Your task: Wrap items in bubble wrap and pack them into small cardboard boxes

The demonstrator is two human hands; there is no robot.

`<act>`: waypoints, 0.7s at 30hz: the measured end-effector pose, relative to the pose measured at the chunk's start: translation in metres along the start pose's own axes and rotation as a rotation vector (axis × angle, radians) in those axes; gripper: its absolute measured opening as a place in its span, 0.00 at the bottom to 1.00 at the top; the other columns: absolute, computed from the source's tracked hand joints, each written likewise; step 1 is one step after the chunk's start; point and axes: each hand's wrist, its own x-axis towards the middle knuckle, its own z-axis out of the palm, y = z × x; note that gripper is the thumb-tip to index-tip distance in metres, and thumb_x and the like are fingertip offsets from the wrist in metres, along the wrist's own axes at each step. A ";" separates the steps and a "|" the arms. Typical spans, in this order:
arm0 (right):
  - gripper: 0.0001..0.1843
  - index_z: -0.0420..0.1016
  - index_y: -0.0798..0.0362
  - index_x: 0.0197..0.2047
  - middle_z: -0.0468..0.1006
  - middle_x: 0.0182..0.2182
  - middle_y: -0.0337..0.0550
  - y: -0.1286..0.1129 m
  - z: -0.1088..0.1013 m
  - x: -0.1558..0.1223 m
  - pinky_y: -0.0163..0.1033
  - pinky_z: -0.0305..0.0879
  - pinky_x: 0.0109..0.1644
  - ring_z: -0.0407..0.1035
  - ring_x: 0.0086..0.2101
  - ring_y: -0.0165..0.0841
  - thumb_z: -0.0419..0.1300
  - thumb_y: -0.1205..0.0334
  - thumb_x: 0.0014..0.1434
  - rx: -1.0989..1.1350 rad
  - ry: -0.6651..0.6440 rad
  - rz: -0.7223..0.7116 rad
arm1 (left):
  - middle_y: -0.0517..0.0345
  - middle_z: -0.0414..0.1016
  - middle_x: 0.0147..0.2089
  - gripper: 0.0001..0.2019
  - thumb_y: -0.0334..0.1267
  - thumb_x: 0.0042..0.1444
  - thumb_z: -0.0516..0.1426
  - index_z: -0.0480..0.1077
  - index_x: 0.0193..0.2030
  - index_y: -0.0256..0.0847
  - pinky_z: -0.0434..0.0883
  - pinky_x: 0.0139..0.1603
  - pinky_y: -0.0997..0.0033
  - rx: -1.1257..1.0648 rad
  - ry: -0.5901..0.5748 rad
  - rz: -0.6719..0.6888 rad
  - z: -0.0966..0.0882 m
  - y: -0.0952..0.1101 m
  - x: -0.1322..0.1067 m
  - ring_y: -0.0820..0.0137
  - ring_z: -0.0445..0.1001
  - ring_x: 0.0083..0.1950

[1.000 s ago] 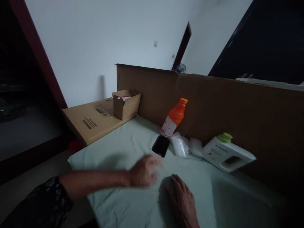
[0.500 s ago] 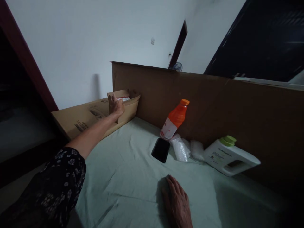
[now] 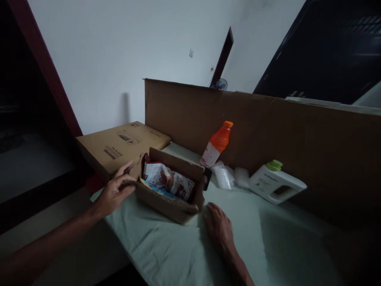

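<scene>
A small open cardboard box (image 3: 169, 204) sits on the pale green cloth (image 3: 166, 250) in front of me, with printed packets (image 3: 168, 182) inside. My left hand (image 3: 114, 191) grips the box's left end, thumb on the flap and fingers curled around the side. Flat on the cloth lies my right hand (image 3: 218, 228), fingers stretched out, just right of the box's front corner and holding nothing.
A large flat carton (image 3: 122, 145) lies at the back left. A tall cardboard wall (image 3: 268, 127) runs behind an orange bottle (image 3: 216, 145), a dark phone (image 3: 207, 177) partly hidden by the box, clear plastic bags (image 3: 232, 177) and a white jug with a green cap (image 3: 275, 183).
My left hand reached to the small box on the flat carton, took hold of it and brought it onto the cloth near me. My right hand stayed flat on the cloth.
</scene>
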 end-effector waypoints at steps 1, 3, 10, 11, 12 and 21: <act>0.25 0.82 0.55 0.47 0.78 0.55 0.56 -0.003 -0.005 0.000 0.57 0.63 0.62 0.70 0.57 0.53 0.56 0.48 0.55 0.103 -0.014 0.032 | 0.47 0.52 0.76 0.10 0.45 0.62 0.57 0.73 0.36 0.41 0.66 0.67 0.53 -0.032 -0.006 0.003 -0.002 0.004 -0.017 0.52 0.61 0.72; 0.26 0.83 0.55 0.45 0.82 0.50 0.55 -0.009 -0.016 -0.005 0.55 0.69 0.57 0.74 0.52 0.53 0.57 0.44 0.55 0.268 -0.043 0.080 | 0.49 0.47 0.78 0.07 0.43 0.62 0.59 0.72 0.41 0.43 0.71 0.63 0.56 -0.119 -0.003 -0.002 -0.003 0.011 -0.043 0.54 0.68 0.67; 0.32 0.79 0.52 0.52 0.82 0.48 0.54 -0.040 -0.037 -0.060 0.50 0.73 0.50 0.75 0.48 0.48 0.61 0.35 0.56 0.675 -0.087 0.177 | 0.45 0.49 0.77 0.54 0.50 0.53 0.66 0.32 0.76 0.54 0.72 0.64 0.51 -0.357 -0.024 -0.181 0.023 -0.022 -0.071 0.51 0.68 0.68; 0.32 0.79 0.51 0.52 0.81 0.48 0.54 -0.046 -0.036 -0.067 0.50 0.73 0.51 0.74 0.48 0.48 0.62 0.35 0.57 0.695 -0.106 0.191 | 0.46 0.50 0.77 0.55 0.51 0.53 0.66 0.32 0.76 0.53 0.72 0.64 0.51 -0.371 -0.030 -0.218 0.029 -0.030 -0.073 0.49 0.66 0.69; 0.32 0.79 0.51 0.52 0.81 0.48 0.54 -0.052 -0.035 -0.074 0.49 0.73 0.50 0.74 0.48 0.47 0.62 0.35 0.57 0.717 -0.130 0.199 | 0.46 0.54 0.76 0.54 0.51 0.52 0.66 0.34 0.76 0.52 0.72 0.65 0.52 -0.370 -0.050 -0.256 0.036 -0.038 -0.076 0.49 0.66 0.69; 0.26 0.76 0.51 0.53 0.80 0.47 0.48 -0.061 -0.055 -0.096 0.44 0.72 0.49 0.73 0.43 0.40 0.56 0.39 0.64 0.864 -0.108 0.191 | 0.42 0.70 0.65 0.41 0.53 0.50 0.65 0.58 0.68 0.41 0.65 0.70 0.44 -0.343 -0.238 -0.335 0.095 -0.029 -0.093 0.44 0.67 0.68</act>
